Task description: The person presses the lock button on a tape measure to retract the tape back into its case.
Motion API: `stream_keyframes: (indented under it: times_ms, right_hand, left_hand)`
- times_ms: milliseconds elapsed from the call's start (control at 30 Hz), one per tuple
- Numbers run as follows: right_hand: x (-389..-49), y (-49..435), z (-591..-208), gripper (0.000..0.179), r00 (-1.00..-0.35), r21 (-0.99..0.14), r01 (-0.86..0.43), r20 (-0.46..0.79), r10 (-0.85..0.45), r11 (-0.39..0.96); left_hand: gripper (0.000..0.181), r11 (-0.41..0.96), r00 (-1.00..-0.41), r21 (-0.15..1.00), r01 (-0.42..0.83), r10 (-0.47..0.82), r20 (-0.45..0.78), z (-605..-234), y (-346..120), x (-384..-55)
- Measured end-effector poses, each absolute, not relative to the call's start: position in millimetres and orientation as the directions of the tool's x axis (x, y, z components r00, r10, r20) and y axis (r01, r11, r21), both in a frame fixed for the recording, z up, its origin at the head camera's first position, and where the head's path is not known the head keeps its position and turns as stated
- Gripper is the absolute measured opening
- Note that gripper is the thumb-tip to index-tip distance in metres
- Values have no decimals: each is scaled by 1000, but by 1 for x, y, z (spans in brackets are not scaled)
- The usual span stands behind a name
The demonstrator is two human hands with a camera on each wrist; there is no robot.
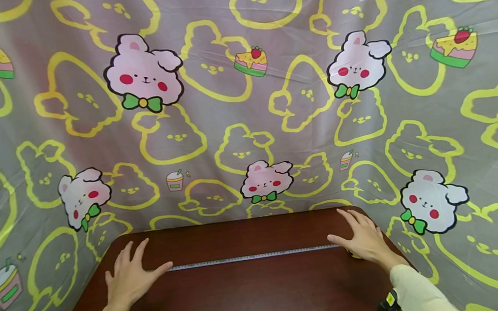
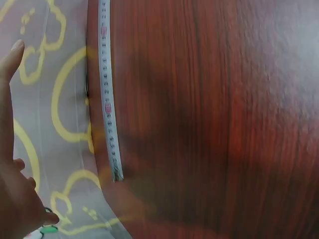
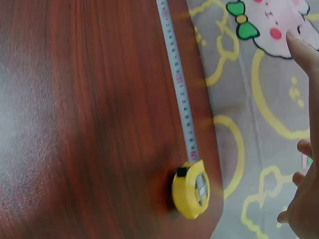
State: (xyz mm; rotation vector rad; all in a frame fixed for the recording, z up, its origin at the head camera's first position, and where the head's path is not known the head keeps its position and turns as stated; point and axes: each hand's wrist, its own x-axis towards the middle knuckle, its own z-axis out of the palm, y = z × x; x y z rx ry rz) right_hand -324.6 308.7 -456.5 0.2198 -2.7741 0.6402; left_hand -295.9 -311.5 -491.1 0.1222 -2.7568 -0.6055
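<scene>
While the left hand [image 1: 128, 280] and right hand [image 1: 365, 238] are spread well apart, holding nothing, a broad stretch of the dark reddish-brown wooden table [image 1: 252, 298] lies on the near side of a long white measuring blade [image 1: 249, 258]. Grey cloth with yellow outlines [image 1: 292, 139] hangs beyond the far edge. Straight, marked in black and pinkish red, the blade leaves a rounded yellow case [image 3: 187, 196] near the table's right end.

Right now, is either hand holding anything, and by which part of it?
Nothing is held: the left hand and right hand are open, and the tape measure lies apart on the table.
</scene>
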Motion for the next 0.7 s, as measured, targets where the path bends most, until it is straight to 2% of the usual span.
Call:
stream_keyframes:
  times_ms: [367, 700]
  right_hand:
    - [-326, 331, -478, 95, -948, -518, -207, 315, -40, 830]
    - [-325, 346, -502, 98, -982, -655, -48, 168, 84, 754]
  left_hand:
    - [123, 815, -948, 562, -139, -273, 161, -499, -342, -296]
    - [131, 688, -928, 681, -251, -372, 33, -523, -363, -300]
